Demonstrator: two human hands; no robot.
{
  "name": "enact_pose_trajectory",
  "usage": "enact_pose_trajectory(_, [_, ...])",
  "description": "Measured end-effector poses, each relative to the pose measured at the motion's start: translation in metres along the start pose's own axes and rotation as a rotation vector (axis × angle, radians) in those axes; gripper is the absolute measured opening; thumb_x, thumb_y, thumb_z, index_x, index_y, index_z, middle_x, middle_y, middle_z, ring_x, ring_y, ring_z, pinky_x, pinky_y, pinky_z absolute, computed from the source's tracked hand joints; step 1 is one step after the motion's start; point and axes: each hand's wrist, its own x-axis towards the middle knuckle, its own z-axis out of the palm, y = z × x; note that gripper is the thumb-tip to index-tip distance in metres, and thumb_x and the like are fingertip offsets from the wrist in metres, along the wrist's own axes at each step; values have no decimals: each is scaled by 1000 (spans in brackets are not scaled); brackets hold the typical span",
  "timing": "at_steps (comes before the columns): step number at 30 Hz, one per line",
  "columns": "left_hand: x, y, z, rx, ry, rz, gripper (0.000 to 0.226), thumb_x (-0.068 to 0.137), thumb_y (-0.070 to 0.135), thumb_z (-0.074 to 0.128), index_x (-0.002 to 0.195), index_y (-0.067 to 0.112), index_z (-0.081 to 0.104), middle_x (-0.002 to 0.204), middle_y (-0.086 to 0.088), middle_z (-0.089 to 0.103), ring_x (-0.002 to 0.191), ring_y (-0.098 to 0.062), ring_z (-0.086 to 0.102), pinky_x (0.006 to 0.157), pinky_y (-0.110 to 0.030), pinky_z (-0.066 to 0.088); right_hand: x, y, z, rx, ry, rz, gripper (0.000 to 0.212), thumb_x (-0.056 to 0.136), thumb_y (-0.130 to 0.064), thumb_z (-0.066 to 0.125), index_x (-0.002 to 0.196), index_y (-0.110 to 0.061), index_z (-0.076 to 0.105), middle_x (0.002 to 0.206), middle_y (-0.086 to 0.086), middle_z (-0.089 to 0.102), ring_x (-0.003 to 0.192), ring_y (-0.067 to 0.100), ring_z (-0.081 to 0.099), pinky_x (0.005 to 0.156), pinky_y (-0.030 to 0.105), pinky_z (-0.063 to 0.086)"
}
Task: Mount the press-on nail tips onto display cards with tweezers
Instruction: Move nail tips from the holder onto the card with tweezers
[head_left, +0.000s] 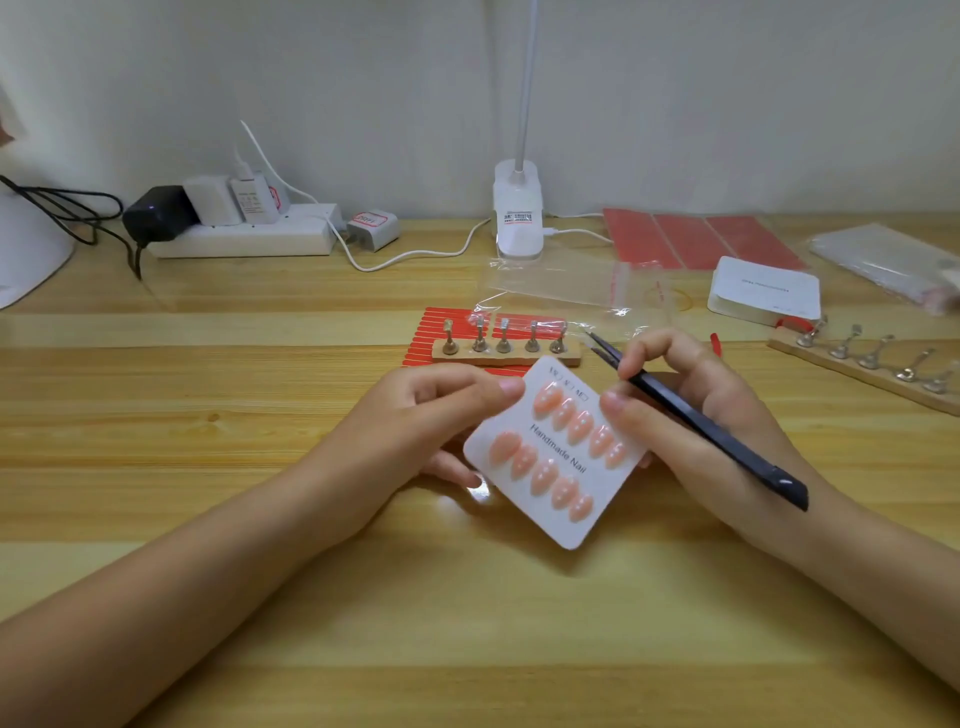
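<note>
A white display card (566, 514) printed "Handmade Nail" is held tilted above the table, with two rows of pink nail tips (563, 415) stuck on it. My left hand (431, 415) pinches the card's upper left edge between thumb and fingers. My right hand (691, 410) holds black tweezers (701, 421), their points aimed up and left past the card, while its thumb presses the card's upper right edge. Behind the card a wooden strip with several small metal nail stands (504, 343) rests on a red striped sheet (431, 332).
A second wooden rack of metal stands (867, 364) lies at the right. A stack of white cards (763, 291), red sheets (696, 239), clear plastic bags (561, 280), a lamp base (517, 213) and a power strip with chargers (244, 234) line the back of the wooden table.
</note>
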Motion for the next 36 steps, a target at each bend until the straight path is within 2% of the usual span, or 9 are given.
enact_pose_trajectory(5, [-3, 2, 4, 103, -41, -2, 23, 63, 38, 70, 76, 19, 74, 78, -3, 73, 67, -16, 70, 55, -28, 54, 0, -3, 2, -60, -76, -2, 11, 78, -22, 57, 86, -22, 49, 68, -3, 57, 61, 10, 57, 56, 18, 48])
enact_pose_trajectory(7, [-3, 1, 4, 121, -37, -22, 26, 62, 36, 71, 78, 16, 73, 79, -6, 74, 71, -21, 71, 63, -35, 55, 0, -3, 3, -61, -77, -2, 12, 78, -23, 57, 86, -21, 49, 67, -5, 56, 60, 8, 57, 56, 17, 48])
enact_pose_trajectory(10, [-2, 0, 4, 87, -16, -33, 20, 64, 29, 71, 76, 14, 72, 80, -6, 74, 71, -19, 71, 63, -32, 56, 1, -3, 3, -27, -47, -1, 17, 75, -25, 57, 87, -17, 48, 65, -4, 58, 59, 8, 59, 56, 17, 48])
enact_pose_trajectory(17, [-3, 0, 3, 17, 75, 2, 22, 62, 28, 71, 76, 11, 70, 81, -9, 72, 72, -22, 70, 74, -44, 51, 0, -4, 3, 65, -28, 23, 27, 67, -19, 64, 86, -13, 45, 66, 3, 67, 66, 25, 67, 61, 24, 56])
enact_pose_trajectory(20, [-2, 1, 4, 24, 78, 3, 22, 61, 29, 71, 75, 12, 70, 83, -10, 72, 74, -25, 70, 76, -50, 50, 0, -4, 4, 54, -27, 9, 26, 68, -17, 63, 86, -13, 45, 67, 5, 67, 65, 18, 67, 64, 25, 56])
enact_pose_trajectory(26, [-4, 0, 4, 114, 66, 41, 24, 67, 34, 67, 78, 13, 70, 82, -6, 73, 75, -22, 71, 68, -41, 54, 0, -4, 3, 54, -18, 11, 25, 69, -16, 64, 85, -14, 45, 66, 2, 64, 64, 13, 64, 61, 20, 53])
enact_pose_trajectory(29, [-6, 0, 2, 129, 40, 71, 22, 67, 39, 64, 76, 22, 75, 80, -1, 74, 68, -13, 69, 58, -25, 54, 1, -4, 2, 25, 1, 6, 20, 75, -12, 62, 86, -14, 46, 66, -1, 64, 65, 10, 65, 61, 20, 53])
enact_pose_trajectory(33, [-6, 0, -1, 61, 46, 119, 31, 69, 38, 60, 89, 19, 74, 83, -3, 74, 74, -14, 70, 54, -21, 55, 1, -1, 0, -55, 49, -23, 18, 85, -2, 58, 86, -18, 48, 67, -2, 58, 64, 7, 59, 59, 15, 49])
enact_pose_trajectory(36, [-5, -5, -5, 147, 146, 260, 29, 73, 31, 59, 101, 23, 66, 85, 5, 73, 77, -6, 69, 55, -22, 56, 1, 1, 0, -118, 94, -39, 20, 87, -2, 57, 85, -19, 48, 69, 12, 54, 62, 8, 54, 56, 15, 46])
